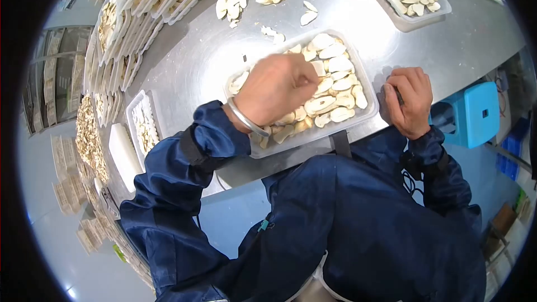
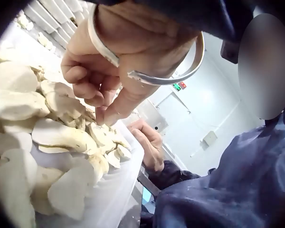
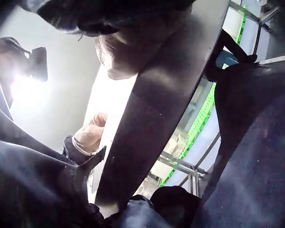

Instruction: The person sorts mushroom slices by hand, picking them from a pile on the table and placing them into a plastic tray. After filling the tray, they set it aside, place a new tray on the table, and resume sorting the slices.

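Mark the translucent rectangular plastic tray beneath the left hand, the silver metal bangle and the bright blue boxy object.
Translucent rectangular plastic tray [image 1: 372, 100], head view: right wall.
Silver metal bangle [image 1: 245, 119], head view: middle of band.
Bright blue boxy object [image 1: 478, 100], head view: broad face.

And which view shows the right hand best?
The head view: the right hand shows nearly whole, beside the tray. The left wrist view shows part beyond the tray's rim; the right wrist view, only a piece near the top.
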`<state>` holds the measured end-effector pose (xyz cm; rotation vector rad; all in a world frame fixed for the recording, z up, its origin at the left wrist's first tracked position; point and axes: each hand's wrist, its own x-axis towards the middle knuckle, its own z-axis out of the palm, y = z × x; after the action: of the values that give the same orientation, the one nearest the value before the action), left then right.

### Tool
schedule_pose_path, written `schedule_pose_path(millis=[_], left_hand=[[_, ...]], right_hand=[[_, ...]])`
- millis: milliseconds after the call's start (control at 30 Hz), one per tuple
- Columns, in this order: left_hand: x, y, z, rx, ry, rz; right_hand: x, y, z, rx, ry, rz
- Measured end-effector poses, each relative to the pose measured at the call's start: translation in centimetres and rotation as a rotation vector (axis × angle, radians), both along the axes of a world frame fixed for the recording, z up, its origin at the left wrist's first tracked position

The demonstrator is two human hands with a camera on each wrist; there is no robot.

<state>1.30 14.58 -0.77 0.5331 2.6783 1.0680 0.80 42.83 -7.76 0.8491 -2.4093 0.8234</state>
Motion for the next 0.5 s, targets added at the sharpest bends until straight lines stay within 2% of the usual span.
schedule_pose_path(millis=[33,100,167,200,300,367,500], left_hand=[[-0.9,-0.7,-0.1,0.038,0.053,0.038],[-3.7,-2.2,1.4,-0.132,0.29,0.12],[-7.3,-4.3,1.2,-0.194,0.339,0.237],[-9.3,-5.7,0.6,-0.184,0.32,0.24],[-13.1,-7.6,-1.2,-0.311,0.458,0.177],[-14.1,-7.7,-2.0,-0.43,0.512,0.151],[-14.8,-8.2,-2.9,-0.491,0.424,0.161]], right_hand=[[0.0,0.0,0.0,0.001,0.002,0.0],[0.0,0.0,0.0,0.002,0.004,0.002],[0.0,0.0,0.0,0.002,0.005,0.003],[0.0,0.0,0.0,0.0,0.0,0.004],[-0.1,0.1,0.1,-0.001,-0.012,0.0],[-0.1,0.0,0.1,0.001,-0.017,0.003],[-0.1,0.1,0.1,0.011,-0.033,-0.01]])
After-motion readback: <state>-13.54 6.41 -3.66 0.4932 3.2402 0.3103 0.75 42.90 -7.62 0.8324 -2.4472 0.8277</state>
